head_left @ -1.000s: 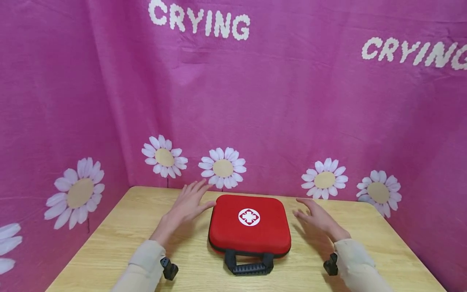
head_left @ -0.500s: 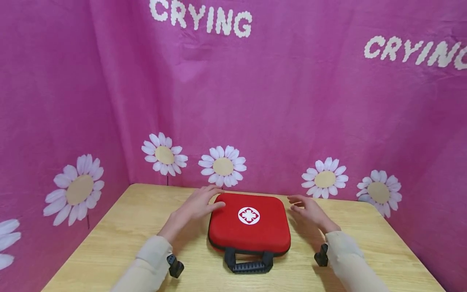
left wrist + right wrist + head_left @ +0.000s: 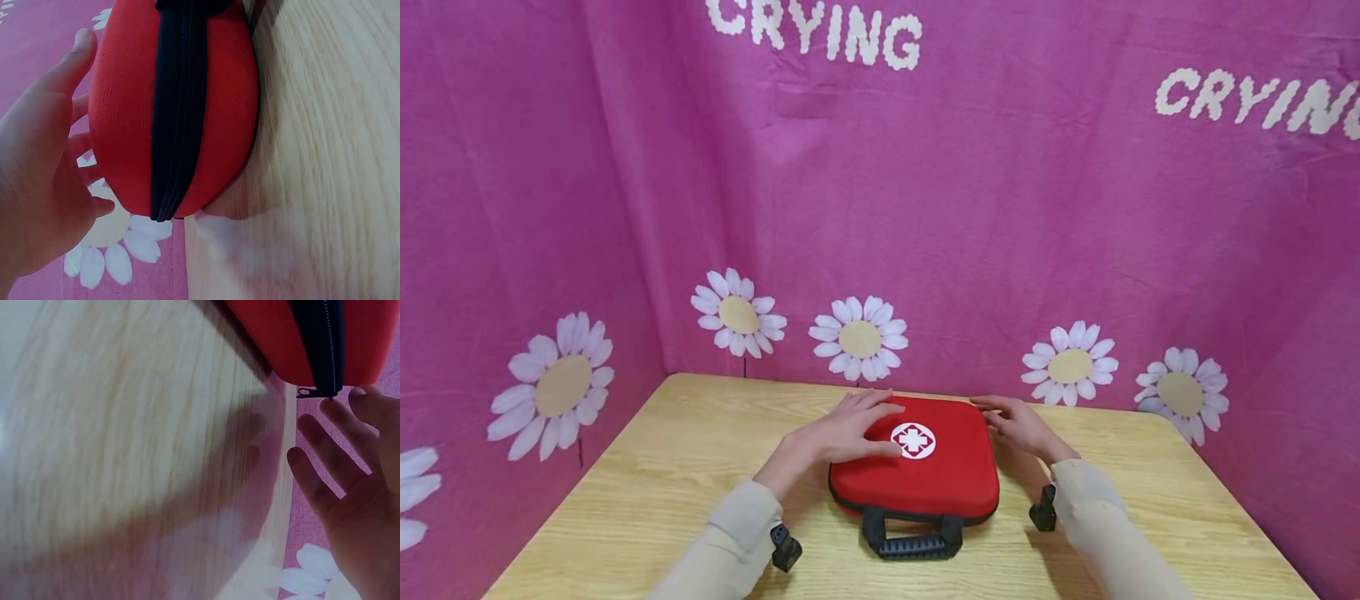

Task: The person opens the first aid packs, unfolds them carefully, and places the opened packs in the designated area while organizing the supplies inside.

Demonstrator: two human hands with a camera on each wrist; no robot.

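Note:
A red zip-up first aid case (image 3: 925, 487) lies flat on the table, a white cross emblem (image 3: 913, 441) on its lid and a black handle (image 3: 916, 547) towards me. My left hand (image 3: 847, 432) is over the lid's left part, fingers spread; whether it presses on the lid is hard to tell. At the far right corner is my right hand (image 3: 1021, 428), its fingers extended. In the right wrist view, its thumb and a fingertip are close to the zipper pull (image 3: 307, 393); no pinch shows. The black zipper (image 3: 178, 119) is closed along the side in the left wrist view.
The light wooden table (image 3: 647, 483) extends on both sides of the case. A pink curtain (image 3: 970, 208) with printed daisies and white lettering stands behind and beside it. A small black wrist camera (image 3: 786, 548) sits by the left sleeve.
My left hand has moved right, from beside the case to over its lid. My right hand has moved left to the case's far right corner. The case has stayed in place.

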